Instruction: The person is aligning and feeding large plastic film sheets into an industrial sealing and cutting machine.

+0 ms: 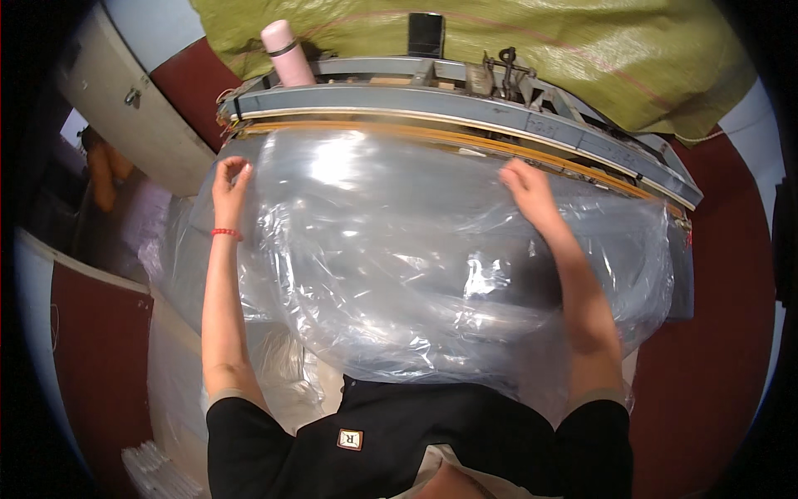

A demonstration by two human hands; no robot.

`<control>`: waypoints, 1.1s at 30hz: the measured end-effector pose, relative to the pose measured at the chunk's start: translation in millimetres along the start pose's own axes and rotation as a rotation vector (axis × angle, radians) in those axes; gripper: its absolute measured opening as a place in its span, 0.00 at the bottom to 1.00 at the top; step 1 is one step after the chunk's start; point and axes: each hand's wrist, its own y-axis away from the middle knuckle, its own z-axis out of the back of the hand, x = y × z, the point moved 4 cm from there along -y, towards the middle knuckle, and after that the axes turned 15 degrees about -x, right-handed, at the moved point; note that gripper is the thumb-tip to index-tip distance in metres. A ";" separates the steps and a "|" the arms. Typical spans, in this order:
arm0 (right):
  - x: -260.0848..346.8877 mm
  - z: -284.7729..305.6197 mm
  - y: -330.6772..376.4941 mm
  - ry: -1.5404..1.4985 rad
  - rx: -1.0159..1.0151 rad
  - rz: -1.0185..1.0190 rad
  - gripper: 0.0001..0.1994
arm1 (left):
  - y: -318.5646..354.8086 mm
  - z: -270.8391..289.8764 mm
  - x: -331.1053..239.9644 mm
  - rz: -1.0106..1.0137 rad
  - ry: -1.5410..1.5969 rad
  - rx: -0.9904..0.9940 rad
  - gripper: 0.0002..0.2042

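Note:
A large sheet of clear plastic film (pixel 374 249) lies over the grey work surface in front of me, creased and shiny, its near part hanging against my black shirt. My left hand (pixel 230 185), with a red bead bracelet (pixel 225 234) at the wrist, is closed at the film's left side, thumb and fingers curled together. Toward the right, my right hand (pixel 529 191) is closed with bent fingers on the film near its far edge. The film's thin edge is hard to make out in both hands.
Behind the film runs a long grey metal machine bar (pixel 399 101) with an orange strip (pixel 465 141) along it. A pink bottle (pixel 287 54) and a dark phone (pixel 426 35) stand there, before a green-yellow tarp (pixel 573 50). More plastic film (pixel 287 366) hangs lower left.

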 end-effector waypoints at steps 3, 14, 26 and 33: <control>-42.6 60.8 23.8 0.102 -0.111 -0.064 0.09 | 23.8 47.1 51.0 -0.069 -0.511 0.155 0.14; -160.4 350.1 150.1 0.677 -0.508 -0.141 0.11 | 122.8 41.9 -38.9 0.402 0.173 0.353 0.11; -173.6 362.5 157.9 0.641 -0.540 -0.226 0.12 | 257.0 60.6 -10.9 0.257 -0.281 0.257 0.18; -178.2 366.5 162.0 0.637 -0.551 -0.214 0.12 | 95.0 65.0 -9.1 0.540 -0.243 -0.050 0.10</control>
